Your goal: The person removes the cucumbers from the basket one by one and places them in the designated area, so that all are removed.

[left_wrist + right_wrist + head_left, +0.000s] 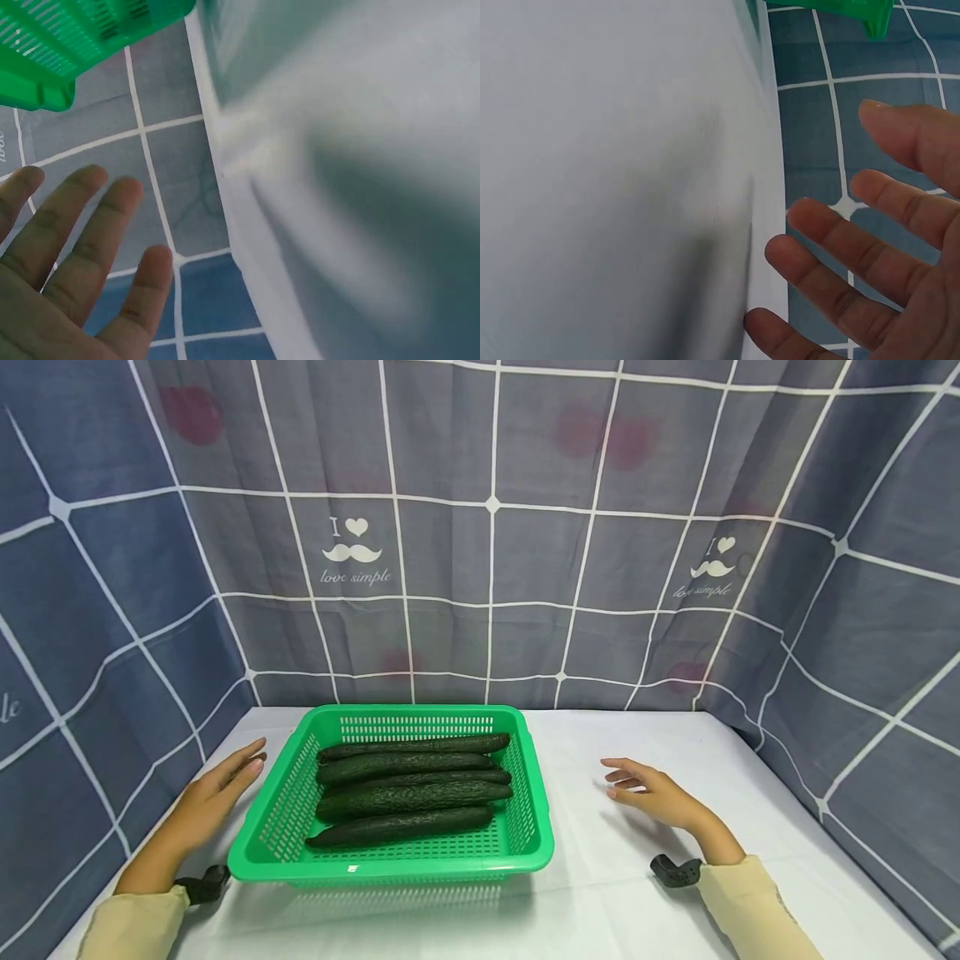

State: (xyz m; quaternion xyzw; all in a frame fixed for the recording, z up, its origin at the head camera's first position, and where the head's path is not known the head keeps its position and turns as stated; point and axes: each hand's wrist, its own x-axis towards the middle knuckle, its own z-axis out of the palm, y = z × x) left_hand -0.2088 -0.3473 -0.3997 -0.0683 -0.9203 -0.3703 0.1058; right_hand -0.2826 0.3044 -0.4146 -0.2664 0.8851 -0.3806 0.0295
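A green plastic basket [390, 867] with slotted walls stands on the white table, left of the middle in the head view. Several dark green cucumbers [416, 797] lie side by side across it. My left hand [213, 802] is held just left of the basket, apart from it, fingers extended and holding nothing. In the left wrist view those fingers [86, 247] are spread, with the basket's corner beyond them. My right hand [656, 795] hovers over the cloth at the right, away from the basket, its fingers loosely bent and holding nothing; the right wrist view shows them [855, 255] spread.
The table wears a white cloth [585, 893]. A grey-blue curtain [540, 560] with white grid lines encloses the back and both sides. Each wrist carries a black strap device, one by the left sleeve [135, 927] and one by the right sleeve [750, 906].
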